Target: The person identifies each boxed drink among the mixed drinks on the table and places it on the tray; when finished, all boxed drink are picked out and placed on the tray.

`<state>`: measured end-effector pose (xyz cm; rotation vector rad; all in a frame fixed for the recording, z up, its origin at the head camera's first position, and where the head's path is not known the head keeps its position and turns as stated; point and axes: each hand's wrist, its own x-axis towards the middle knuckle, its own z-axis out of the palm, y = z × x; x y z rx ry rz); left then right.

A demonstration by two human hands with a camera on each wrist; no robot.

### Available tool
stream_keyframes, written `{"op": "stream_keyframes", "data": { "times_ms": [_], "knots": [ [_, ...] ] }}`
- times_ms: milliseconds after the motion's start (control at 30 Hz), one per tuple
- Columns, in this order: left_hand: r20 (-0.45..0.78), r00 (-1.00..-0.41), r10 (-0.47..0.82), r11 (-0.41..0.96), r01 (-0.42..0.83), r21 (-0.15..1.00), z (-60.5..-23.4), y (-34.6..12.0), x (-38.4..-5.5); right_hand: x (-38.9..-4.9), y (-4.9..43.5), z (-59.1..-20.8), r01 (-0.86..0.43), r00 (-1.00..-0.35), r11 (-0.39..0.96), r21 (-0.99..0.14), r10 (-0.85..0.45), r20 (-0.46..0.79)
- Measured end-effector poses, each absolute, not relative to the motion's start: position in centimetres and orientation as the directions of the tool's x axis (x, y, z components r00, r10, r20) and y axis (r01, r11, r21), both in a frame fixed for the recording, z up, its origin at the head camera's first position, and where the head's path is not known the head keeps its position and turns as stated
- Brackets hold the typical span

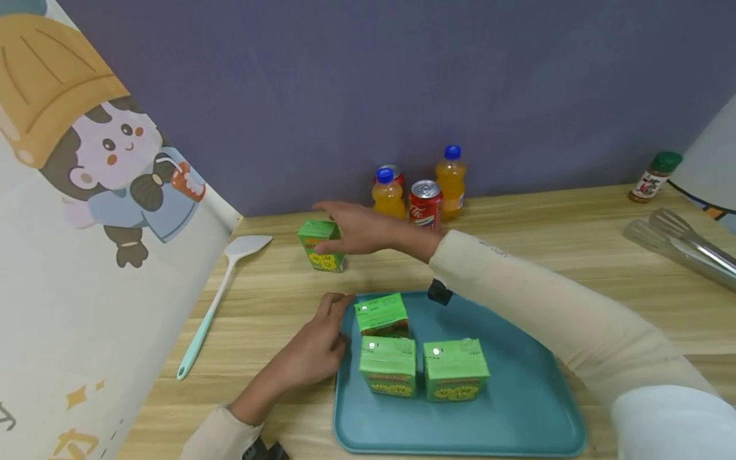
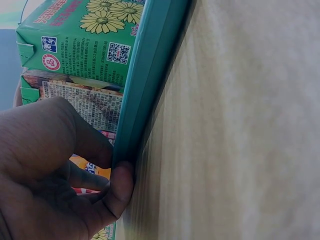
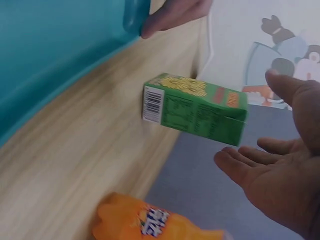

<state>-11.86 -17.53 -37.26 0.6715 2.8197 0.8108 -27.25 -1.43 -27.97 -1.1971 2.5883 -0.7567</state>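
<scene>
My right hand (image 1: 365, 229) reaches over to a green drink carton (image 1: 322, 246) standing on the wooden table behind the tray. In the right wrist view, that carton (image 3: 195, 107) is apart from the spread thumb and fingers (image 3: 232, 167). My left hand (image 1: 313, 345) grips the left rim of a teal tray (image 1: 517, 409) near its far corner. Seen from the left wrist, thumb and fingertips meet at the tray's edge (image 2: 145, 85). On the tray stand three more green cartons: one at the back (image 1: 382, 313), one in front of it (image 1: 388, 367), and another to the right (image 1: 455, 370).
Behind my right forearm stand orange drink bottles (image 1: 451, 182) and red cans (image 1: 425, 203). A white spatula (image 1: 221, 294) with a mint handle lies at left. Metal tongs (image 1: 690, 246) and a green-capped spice jar (image 1: 655, 177) are at right. A dark wall (image 1: 287, 115) rises behind.
</scene>
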Motion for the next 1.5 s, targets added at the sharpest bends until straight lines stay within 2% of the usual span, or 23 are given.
{"op": "stream_keyframes", "data": {
  "times_ms": [200,500,833,1133,1333,1500],
  "knots": [
    [0.008,-0.890,0.457,0.757,0.393,0.521,-37.3,-17.7,-11.9,-27.9,-2.5,-29.5,-0.676,-0.623,0.527,-0.515,-0.782,0.017],
    [0.005,-0.891,0.453,0.752,0.385,0.535,-37.4,-17.8,-11.8,-28.7,-3.0,-31.0,-0.588,-0.713,0.603,-0.539,-0.701,-0.005],
    [0.007,-0.884,0.467,0.743,0.397,0.539,-37.4,-17.5,-11.9,-27.9,-1.3,-30.9,-0.647,-0.718,0.583,-0.491,-0.683,0.134],
    [-0.002,-0.891,0.453,0.746,0.378,0.548,-37.4,-17.6,-12.2,-26.7,1.8,-27.9,-0.634,-0.726,0.518,-0.575,-0.655,0.210],
    [-0.001,-0.895,0.446,0.745,0.371,0.554,-37.5,-17.7,-12.1,-25.1,4.1,-26.8,-0.644,-0.731,0.515,-0.565,-0.632,0.256],
    [0.008,-0.896,0.443,0.748,0.374,0.547,-37.5,-17.5,-12.0,-23.4,6.3,-26.6,-0.649,-0.725,0.468,-0.599,-0.618,0.303]
  ]
}}
